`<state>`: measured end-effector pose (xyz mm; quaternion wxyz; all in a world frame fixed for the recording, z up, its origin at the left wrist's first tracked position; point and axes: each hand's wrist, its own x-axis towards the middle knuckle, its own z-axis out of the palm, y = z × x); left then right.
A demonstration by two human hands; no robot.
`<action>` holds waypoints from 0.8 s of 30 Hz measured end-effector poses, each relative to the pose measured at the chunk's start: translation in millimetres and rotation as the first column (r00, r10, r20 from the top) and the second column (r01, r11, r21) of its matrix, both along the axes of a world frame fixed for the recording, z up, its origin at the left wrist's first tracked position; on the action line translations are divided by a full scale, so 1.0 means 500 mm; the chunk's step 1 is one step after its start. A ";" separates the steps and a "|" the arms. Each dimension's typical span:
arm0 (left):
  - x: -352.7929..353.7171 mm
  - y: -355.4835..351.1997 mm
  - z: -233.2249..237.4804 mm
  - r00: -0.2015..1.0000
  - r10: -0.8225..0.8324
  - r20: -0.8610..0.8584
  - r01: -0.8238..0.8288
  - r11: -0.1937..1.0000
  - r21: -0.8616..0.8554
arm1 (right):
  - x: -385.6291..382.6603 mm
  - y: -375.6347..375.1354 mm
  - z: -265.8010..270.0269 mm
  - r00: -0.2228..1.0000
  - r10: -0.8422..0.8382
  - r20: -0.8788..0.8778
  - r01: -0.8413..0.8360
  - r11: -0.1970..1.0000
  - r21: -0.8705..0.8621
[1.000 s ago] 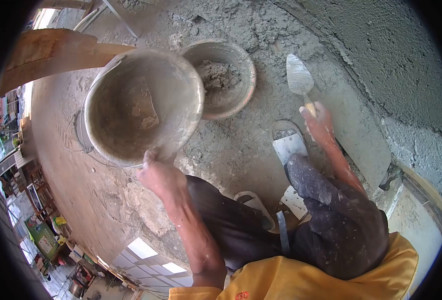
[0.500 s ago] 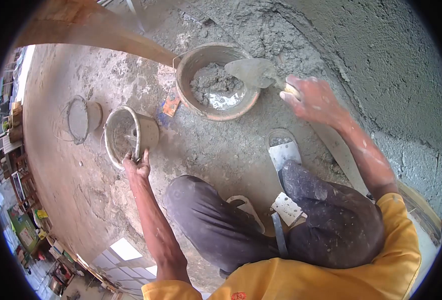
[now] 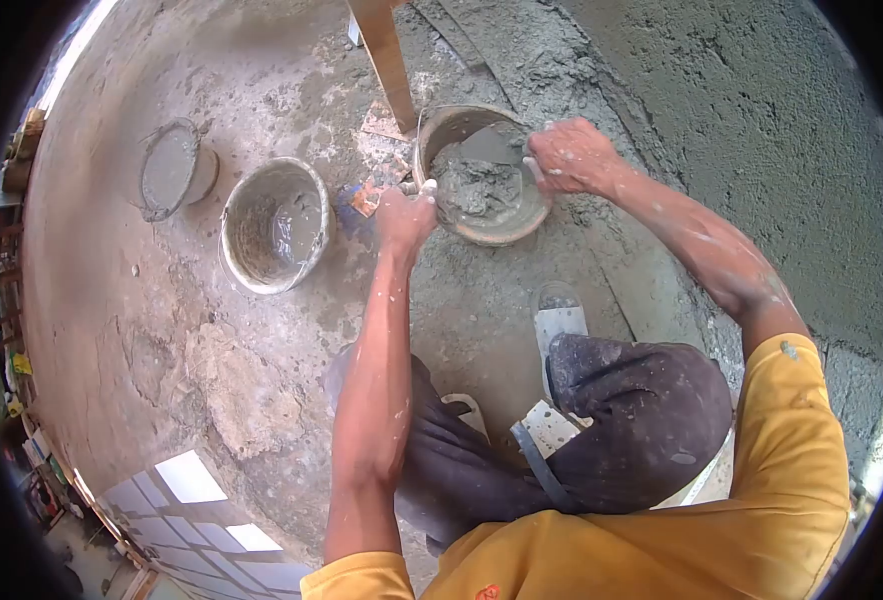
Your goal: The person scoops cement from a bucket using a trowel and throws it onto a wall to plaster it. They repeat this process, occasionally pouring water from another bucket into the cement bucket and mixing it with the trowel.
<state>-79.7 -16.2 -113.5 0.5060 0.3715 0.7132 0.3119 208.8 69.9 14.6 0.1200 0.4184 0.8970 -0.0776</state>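
A round bucket [image 3: 507,238] with wet grey mortar [image 3: 480,188] in it stands in front of me. My left hand [image 3: 407,215] is closed on its left rim. At the right rim, my right hand [image 3: 570,157] is closed round the trowel's handle, mostly hidden by the fingers. The trowel's blade [image 3: 494,145] lies over the mortar inside the bucket. To the left, a second bucket [image 3: 252,225] stands upright with a little wet residue at its bottom, and no hand touches it.
A third bucket [image 3: 205,178], full of grey matter, is at the far left. A wooden post [image 3: 384,65] rises behind the mortar bucket. Wet plaster covers the wall [image 3: 772,150] at right. White tiles [image 3: 190,477] show at lower left. My sandalled foot [image 3: 560,320] is below the bucket.
My left hand has let go of the second bucket and moved right to the mortar bucket's rim. That second bucket now stands upright. The trowel has gone down into the mortar bucket.
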 end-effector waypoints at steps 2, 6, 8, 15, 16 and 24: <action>0.018 -0.010 0.004 0.992 0.039 -0.120 -0.029 0.996 0.081 | -0.068 -0.037 -0.021 0.978 0.026 0.205 0.023 0.973 -0.231; 0.033 -0.027 0.001 0.989 0.137 -0.047 -0.129 0.982 0.135 | -0.024 -0.061 -0.093 0.978 0.207 -0.012 -0.206 0.964 -0.169; 0.042 -0.028 -0.002 0.987 0.154 -0.051 -0.146 0.980 0.138 | -0.034 -0.036 0.019 0.990 0.139 0.035 -0.133 0.981 -0.142; 0.043 -0.020 0.045 0.982 0.181 -0.057 -0.174 0.979 0.110 | -0.072 -0.041 -0.064 0.980 0.035 0.194 0.004 0.981 -0.196; 0.039 -0.022 0.052 0.983 0.185 0.021 -0.186 0.978 0.098 | -0.067 -0.053 -0.047 0.982 0.091 0.165 -0.054 0.975 -0.215; 0.036 -0.022 0.030 0.979 0.190 -0.075 -0.185 0.980 0.070 | -0.091 0.019 -0.044 0.963 0.030 0.268 -0.005 0.996 -0.093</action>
